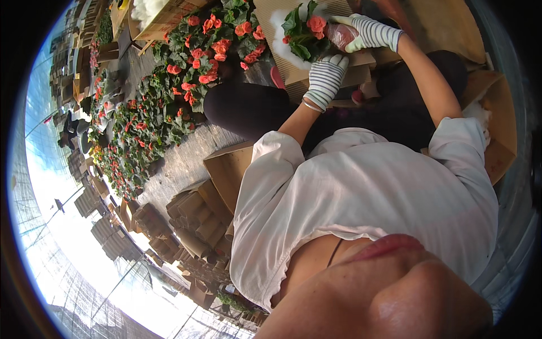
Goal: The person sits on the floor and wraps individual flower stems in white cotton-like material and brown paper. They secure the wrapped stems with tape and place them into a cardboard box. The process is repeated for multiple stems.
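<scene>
My right hand (372, 33), in a striped glove, grips the plastic-wrapped pot or root ball (341, 36) of a begonia-like plant with coral flowers (316, 25) and green leaves. The plant lies tilted over white fluffy wadding (279, 42) on a sheet of corrugated cardboard (296, 76). My left hand (327, 78), also gloved and with a bracelet at its wrist, is just below the leaves and wrapped base, over the cardboard. Its fingers are bent; whether they pinch the wadding, cardboard or plant cannot be told.
Rows of coral-flowered plants (144, 127) stand on the floor at the left. A box of white wadding (159, 27) is at the top left. An open cardboard box (504, 123) holds white material at the right. Rolled and stacked cardboard (199, 216) lies at the lower left.
</scene>
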A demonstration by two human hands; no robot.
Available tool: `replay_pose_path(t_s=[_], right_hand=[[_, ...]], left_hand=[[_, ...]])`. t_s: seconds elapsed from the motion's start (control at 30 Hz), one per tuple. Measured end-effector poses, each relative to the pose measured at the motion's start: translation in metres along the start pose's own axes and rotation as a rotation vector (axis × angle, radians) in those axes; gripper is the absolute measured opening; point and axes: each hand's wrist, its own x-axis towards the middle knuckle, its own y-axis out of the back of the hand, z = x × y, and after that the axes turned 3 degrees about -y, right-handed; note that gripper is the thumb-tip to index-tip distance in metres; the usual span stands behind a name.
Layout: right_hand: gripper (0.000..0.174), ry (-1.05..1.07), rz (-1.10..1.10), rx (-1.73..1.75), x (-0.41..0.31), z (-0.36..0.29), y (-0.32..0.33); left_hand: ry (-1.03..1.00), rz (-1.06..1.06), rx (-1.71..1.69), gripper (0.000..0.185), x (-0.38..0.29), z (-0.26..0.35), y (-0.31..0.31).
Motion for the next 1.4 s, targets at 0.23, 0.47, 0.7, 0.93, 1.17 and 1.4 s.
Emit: replay_pose_path(t_s=[0.23,0.47,0.7,0.93,1.17,1.4], right_hand=[[0.091,0.101,-0.012,0.193,0.006,0.011,0.004],[0.07,0.301,-0.126,0.291,-0.01,-0.02,0.035],[0.098,0.086,-0.016,-0.095,-0.016,-0.01,0.019],[0.108,0.048,-0.128,-0.232,-0.011,-0.01,0.012],[0.117,-0.058,-0.175,-0.46,-0.017,-0.041,0.016],[0.089,0.008,0.223,-0.336,-0.014,-0.028,-0.013]], left_hand=[[0.072,0.36,-0.043,0.019,0.005,-0.006,0.022],[0.071,0.353,0.01,0.016,-0.002,-0.012,0.033],[0.189,0.338,0.132,0.016,-0.017,-0.018,0.044],[0.304,0.415,0.089,0.014,-0.007,-0.026,0.045],[0.354,0.46,-0.036,0.013,-0.003,-0.028,0.043],[0.354,0.562,-0.049,0.016,0.008,-0.022,0.05]])
